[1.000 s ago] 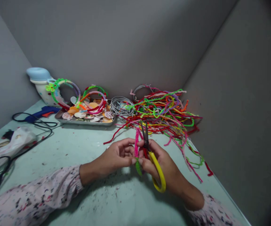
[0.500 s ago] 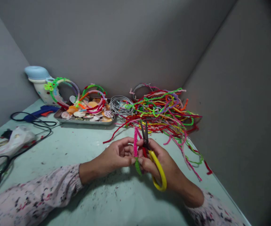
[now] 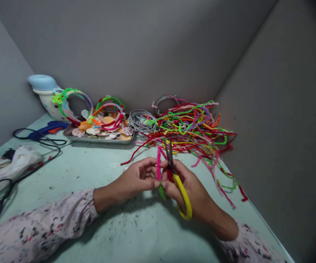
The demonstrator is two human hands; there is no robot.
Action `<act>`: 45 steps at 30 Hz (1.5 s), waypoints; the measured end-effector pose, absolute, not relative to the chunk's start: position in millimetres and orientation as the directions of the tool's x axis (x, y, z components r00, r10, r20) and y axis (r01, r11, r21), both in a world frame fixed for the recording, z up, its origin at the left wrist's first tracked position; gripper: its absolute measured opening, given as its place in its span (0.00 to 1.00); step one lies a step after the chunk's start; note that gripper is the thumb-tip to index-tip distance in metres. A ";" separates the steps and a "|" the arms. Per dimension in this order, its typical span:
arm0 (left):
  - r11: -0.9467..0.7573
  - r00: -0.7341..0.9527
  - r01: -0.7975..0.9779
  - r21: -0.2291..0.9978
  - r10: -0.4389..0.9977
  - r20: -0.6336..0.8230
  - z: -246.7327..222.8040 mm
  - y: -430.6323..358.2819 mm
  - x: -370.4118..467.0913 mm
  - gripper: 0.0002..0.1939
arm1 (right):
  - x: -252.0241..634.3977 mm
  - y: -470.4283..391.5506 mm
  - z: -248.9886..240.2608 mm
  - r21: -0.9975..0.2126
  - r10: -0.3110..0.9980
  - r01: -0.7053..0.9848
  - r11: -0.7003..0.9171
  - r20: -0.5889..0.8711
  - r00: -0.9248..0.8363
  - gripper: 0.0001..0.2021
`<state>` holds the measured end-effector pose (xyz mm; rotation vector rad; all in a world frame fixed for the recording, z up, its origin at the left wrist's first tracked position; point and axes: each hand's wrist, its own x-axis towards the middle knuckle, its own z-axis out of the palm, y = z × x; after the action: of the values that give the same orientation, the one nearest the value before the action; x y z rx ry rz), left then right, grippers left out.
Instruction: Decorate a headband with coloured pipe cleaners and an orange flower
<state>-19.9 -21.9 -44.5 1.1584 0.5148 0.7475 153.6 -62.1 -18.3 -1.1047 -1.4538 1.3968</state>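
Note:
My left hand (image 3: pixel 138 176) pinches a pink fuzzy stem (image 3: pixel 158 166) between thumb and fingers, where it meets a short green fuzzy piece (image 3: pixel 162 191). The pink stem stands upright and bends over at its top. My right hand (image 3: pixel 187 188) grips the same joint with its thumb and fingertips, close beside my left thumb. Scissors with yellow handles (image 3: pixel 185 201) rest in my right hand, their dark blades pointing up and slightly apart. A bit of red shows between my right fingers and the scissors.
Behind my hands lies a heap of coloured fuzzy stems (image 3: pixel 191 124), beside a coil of grey wire (image 3: pixel 141 121). A metal tray (image 3: pixel 100 140) holds shells and decorated rings. Further left are a bottle (image 3: pixel 46 95), a blue tool (image 3: pixel 46 130), black cable (image 3: pixel 34 170) and a plastic bag (image 3: pixel 21 160).
The green piece has tilted further to the right at its lower end, and less of it shows. The scissors have shifted slightly left and up with my right hand.

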 end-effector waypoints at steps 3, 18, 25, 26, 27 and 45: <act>0.208 0.653 -0.237 0.949 0.758 -0.003 -44.7 -21.5 -19.5 0.22 | 153.4 -62.3 -18.8 -0.997 0.962 0.083 -0.001 -0.024 -0.273 0.16; 0.250 0.660 -0.219 0.943 0.750 -0.045 -45.7 -21.5 -22.1 0.25 | 156.3 -60.9 -15.2 -0.995 0.950 0.002 -0.104 -0.100 -0.295 0.17; 0.223 0.642 -0.228 0.948 0.766 -0.026 -46.4 -20.2 -23.5 0.23 | 160.4 -60.1 -16.2 -0.990 0.966 0.133 0.057 0.021 -0.258 0.17; 0.219 0.644 -0.231 0.948 0.765 -0.020 -46.4 -20.0 -23.4 0.22 | 160.2 -60.1 -18.3 -0.988 0.965 0.142 0.065 0.026 -0.260 0.17; 0.214 0.646 -0.237 0.948 0.764 -0.011 -46.2 -20.0 -23.2 0.22 | 159.7 -60.0 -20.4 -0.987 0.964 0.144 0.071 0.030 -0.264 0.17; 0.224 0.663 -0.225 0.948 0.748 -0.020 -42.7 -21.6 -21.3 0.19 | 154.4 -61.6 -17.9 -0.997 0.951 0.072 -0.007 -0.029 -0.308 0.16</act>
<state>-21.3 -21.6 -42.7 1.1605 0.5415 0.7185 154.4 -61.6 -17.9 -1.1094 -1.4840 1.4179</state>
